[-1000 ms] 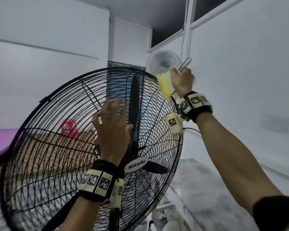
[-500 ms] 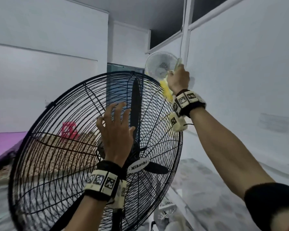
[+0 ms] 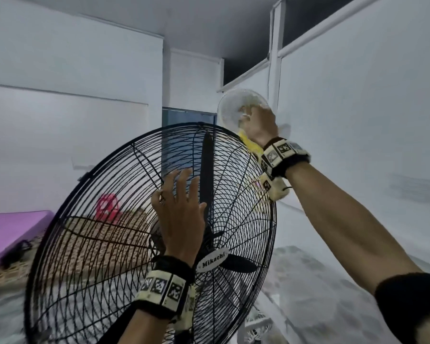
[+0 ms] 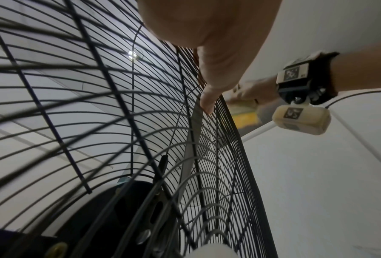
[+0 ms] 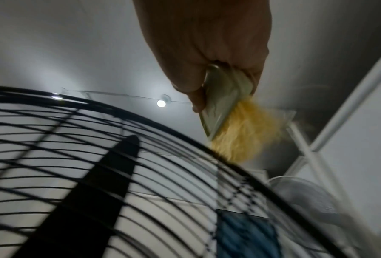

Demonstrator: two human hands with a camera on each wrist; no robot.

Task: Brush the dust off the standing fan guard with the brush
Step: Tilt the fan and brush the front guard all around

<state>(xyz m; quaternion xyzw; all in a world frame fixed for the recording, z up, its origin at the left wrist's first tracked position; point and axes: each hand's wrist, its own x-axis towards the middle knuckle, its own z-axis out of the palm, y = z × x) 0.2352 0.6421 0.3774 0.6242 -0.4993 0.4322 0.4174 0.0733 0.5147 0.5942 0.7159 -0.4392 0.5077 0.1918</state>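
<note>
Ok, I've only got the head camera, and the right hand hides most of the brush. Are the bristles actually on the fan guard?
Observer: Yes. The right wrist view shows the yellow bristles touching the black outer rim of the fan guard, near its top.
Operator: How is it held?
Observer: The right hand has its fingers curled round the brush, close to the bristles.
Operator: And the left hand, is it gripping the guard?
Observer: No. In the left wrist view the left hand lies flat against it, fingers straight.
</note>
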